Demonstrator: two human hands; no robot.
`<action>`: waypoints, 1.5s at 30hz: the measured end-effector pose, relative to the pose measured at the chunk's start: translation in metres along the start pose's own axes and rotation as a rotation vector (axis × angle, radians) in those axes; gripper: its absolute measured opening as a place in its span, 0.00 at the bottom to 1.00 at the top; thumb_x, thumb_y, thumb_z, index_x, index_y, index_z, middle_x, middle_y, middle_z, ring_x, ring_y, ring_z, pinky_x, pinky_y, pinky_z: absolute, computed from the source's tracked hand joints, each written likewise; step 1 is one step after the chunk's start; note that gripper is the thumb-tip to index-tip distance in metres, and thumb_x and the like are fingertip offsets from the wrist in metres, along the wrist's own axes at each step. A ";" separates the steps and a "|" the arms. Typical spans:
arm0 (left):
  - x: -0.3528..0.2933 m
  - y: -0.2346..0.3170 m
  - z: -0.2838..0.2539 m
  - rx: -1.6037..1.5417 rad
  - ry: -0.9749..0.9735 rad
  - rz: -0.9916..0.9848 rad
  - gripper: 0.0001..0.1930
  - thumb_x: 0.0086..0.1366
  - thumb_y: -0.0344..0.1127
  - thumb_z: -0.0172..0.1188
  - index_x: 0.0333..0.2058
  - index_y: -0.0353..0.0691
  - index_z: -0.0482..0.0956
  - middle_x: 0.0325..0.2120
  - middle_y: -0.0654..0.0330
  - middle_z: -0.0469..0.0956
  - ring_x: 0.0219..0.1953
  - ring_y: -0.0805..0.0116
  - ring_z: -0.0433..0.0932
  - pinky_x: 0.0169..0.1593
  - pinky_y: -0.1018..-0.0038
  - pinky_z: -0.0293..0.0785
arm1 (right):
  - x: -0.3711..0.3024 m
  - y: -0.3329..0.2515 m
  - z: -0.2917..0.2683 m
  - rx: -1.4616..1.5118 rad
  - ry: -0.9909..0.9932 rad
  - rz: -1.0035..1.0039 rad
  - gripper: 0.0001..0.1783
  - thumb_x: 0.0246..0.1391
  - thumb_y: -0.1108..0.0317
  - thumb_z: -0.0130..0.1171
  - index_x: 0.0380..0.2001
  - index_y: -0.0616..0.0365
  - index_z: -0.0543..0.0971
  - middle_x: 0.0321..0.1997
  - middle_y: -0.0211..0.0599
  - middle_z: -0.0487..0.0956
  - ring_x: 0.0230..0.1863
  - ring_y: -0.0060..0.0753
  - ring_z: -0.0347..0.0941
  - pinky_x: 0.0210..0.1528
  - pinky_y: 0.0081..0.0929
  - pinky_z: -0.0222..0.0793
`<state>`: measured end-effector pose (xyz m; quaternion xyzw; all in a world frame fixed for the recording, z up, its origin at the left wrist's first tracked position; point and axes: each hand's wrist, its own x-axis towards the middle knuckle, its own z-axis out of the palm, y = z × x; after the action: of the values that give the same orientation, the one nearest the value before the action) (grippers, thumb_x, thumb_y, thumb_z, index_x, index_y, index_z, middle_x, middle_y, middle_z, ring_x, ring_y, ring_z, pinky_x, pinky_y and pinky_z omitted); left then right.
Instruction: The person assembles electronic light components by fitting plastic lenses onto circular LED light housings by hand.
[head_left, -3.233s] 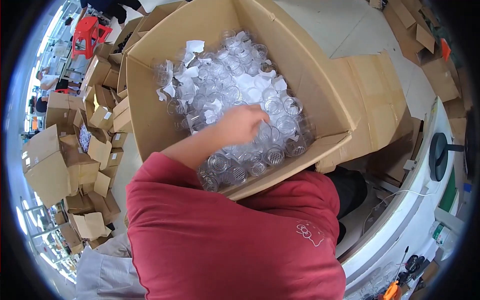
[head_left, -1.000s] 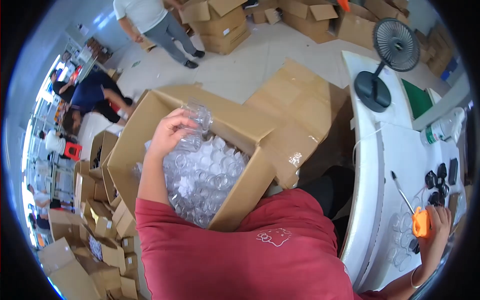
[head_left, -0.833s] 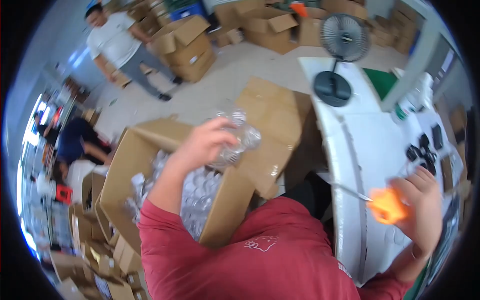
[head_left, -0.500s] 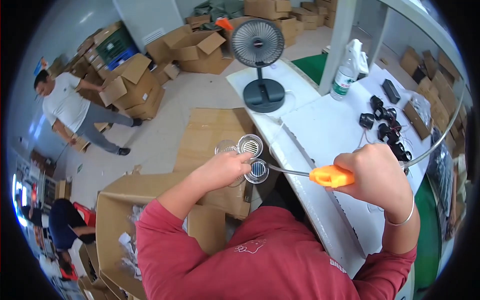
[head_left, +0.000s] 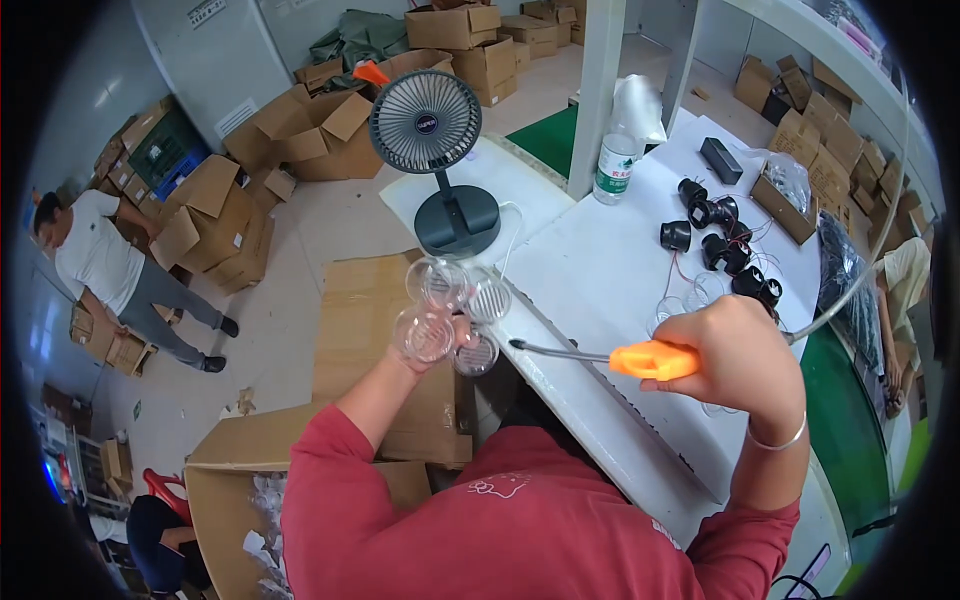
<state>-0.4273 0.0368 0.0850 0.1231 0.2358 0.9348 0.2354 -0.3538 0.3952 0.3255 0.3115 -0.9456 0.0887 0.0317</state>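
Observation:
My left hand (head_left: 408, 364) is closed on a cluster of several clear, round plastic cups (head_left: 487, 299) with ribbed bottoms. The cups spread around its fingers, which show partly through them, above the edge of the white table. In my right hand (head_left: 748, 350) is an orange air blow gun (head_left: 645, 360), gripped by its body. Its thin metal nozzle points left at the cups, and its dark tip stands a little apart from them. A clear hose (head_left: 862, 290) runs up to the right from behind that hand. More clear round parts (head_left: 690, 296) lie partly hidden beyond my right hand.
On the white table (head_left: 570, 260) stand a black fan (head_left: 427, 125) and a water bottle (head_left: 614, 165). Several black round parts with wires (head_left: 722, 215) lie farther right. An open carton (head_left: 215, 500) with clear pieces is at my lower left. A person (head_left: 110, 250) stands beside cartons.
My left hand has turned, so the cups now spread outward over its fingers. The nozzle tip, formerly right at the cups, now stands apart. The whole view has shifted.

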 end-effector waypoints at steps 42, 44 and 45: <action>-0.006 -0.093 0.009 -0.252 0.350 0.319 0.12 0.63 0.39 0.58 0.41 0.40 0.79 0.38 0.51 0.80 0.39 0.60 0.78 0.40 0.58 0.78 | 0.074 0.104 0.039 -0.304 -0.130 0.080 0.20 0.35 0.52 0.72 0.30 0.53 0.82 0.25 0.37 0.81 0.32 0.40 0.79 0.39 0.37 0.71; 0.002 -0.089 0.023 -0.186 0.206 0.203 0.11 0.59 0.32 0.62 0.41 0.37 0.77 0.36 0.48 0.78 0.37 0.57 0.79 0.40 0.60 0.77 | 0.108 0.130 0.064 -0.470 -0.108 0.164 0.18 0.37 0.55 0.71 0.32 0.52 0.82 0.31 0.34 0.82 0.40 0.36 0.78 0.49 0.42 0.66; 0.008 -0.088 0.032 0.002 0.082 0.188 0.12 0.56 0.26 0.63 0.40 0.37 0.77 0.37 0.49 0.79 0.38 0.56 0.79 0.41 0.62 0.77 | 0.128 0.142 0.077 -0.523 -0.102 0.213 0.16 0.40 0.58 0.69 0.33 0.51 0.82 0.35 0.33 0.82 0.43 0.34 0.77 0.53 0.46 0.62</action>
<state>-0.3896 0.1216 0.0691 0.1064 0.2334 0.9568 0.1367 -0.5410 0.4181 0.2435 0.1957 -0.9641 -0.1711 0.0539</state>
